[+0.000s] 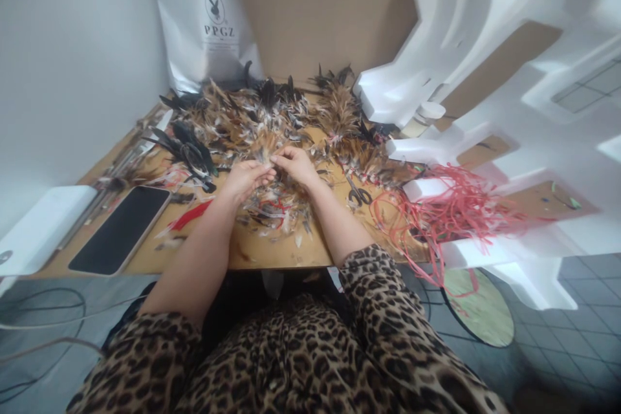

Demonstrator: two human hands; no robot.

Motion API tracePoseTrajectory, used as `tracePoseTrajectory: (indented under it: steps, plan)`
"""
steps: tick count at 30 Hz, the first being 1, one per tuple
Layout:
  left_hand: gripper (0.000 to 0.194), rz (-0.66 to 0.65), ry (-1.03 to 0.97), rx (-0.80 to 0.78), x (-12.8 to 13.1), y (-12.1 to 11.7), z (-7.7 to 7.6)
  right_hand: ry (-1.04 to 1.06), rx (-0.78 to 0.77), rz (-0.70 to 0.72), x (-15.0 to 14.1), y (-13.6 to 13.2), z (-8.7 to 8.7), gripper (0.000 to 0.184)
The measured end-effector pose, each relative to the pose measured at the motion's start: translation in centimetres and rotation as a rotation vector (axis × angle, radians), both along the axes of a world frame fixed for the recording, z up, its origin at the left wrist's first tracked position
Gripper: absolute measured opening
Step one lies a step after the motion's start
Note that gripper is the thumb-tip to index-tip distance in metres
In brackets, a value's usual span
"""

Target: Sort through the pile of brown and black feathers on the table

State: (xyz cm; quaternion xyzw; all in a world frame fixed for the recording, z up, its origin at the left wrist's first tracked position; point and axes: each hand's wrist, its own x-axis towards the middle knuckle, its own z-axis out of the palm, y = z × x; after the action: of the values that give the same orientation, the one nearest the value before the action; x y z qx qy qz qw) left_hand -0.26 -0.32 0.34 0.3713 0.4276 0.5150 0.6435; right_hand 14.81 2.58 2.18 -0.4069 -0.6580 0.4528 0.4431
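Both hands meet over the middle of a wooden table (310, 249). My left hand (248, 180) is closed in a pinch, with brown feathers (266, 143) rising at its fingertips. Thumb and forefinger of my right hand (294, 164) pinch at the same small feathers, touching or nearly touching the left fingers. The quill ends between the fingers are too small to make out. Loose feathers and fluff (286, 213) lie beneath the hands. Behind them spreads a large heap of brown and black feathers (218, 113).
Scissors (359, 194) lie right of my hands, near tangled red plastic strips (456, 207). White foam pieces (388, 94) stand on the right. A phone (120, 230), a white box (43, 226) and black feathers (189, 149) are at left. A silver bag (213, 39) stands behind.
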Motion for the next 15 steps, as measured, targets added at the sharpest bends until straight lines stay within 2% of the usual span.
tracePoseTrajectory:
  steps: [4, 8, 11, 13, 15]
  plan:
    - [0.012, 0.012, 0.048, 0.026, -0.1, -0.1, 0.3, 0.071, -0.061, 0.001, -0.2, -0.1, 0.0, 0.026]
    - [0.009, 0.118, -0.062, 0.045, -0.5, 0.3, 0.5, 0.113, -0.094, -0.062, 0.3, 0.4, -0.1, 0.024]
    - [0.004, 0.207, -0.164, 0.044, -1.1, 0.7, 0.3, -0.080, -0.041, 0.049, 1.1, 0.8, -0.2, 0.018]
    - [0.003, 0.226, -0.189, 0.033, -1.3, 0.9, 0.2, -0.258, -0.018, 0.172, 1.5, 0.7, -0.2, 0.012]
    - [0.002, 0.226, -0.194, 0.021, -1.3, 0.9, 0.2, -0.439, 0.012, 0.231, 1.6, 0.4, -0.1, 0.011]
